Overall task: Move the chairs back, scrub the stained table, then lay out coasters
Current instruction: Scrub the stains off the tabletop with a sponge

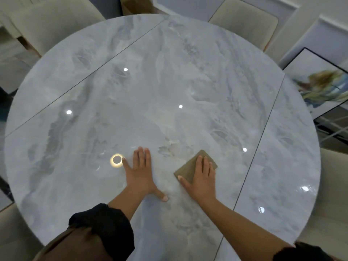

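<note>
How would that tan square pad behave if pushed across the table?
Probably it slides easily: the tan square pad lies flat on the glossy, reflective marble table. It looks thin, so it is likely light. The right hand presses flat on it and its edges look straight, so it may be fairly stiff, though that is uncertain.

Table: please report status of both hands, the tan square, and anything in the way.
Left hand flat on table, fingers straight. Right hand presses tan square, fingers straight. Beige chair close to far rim.
</note>
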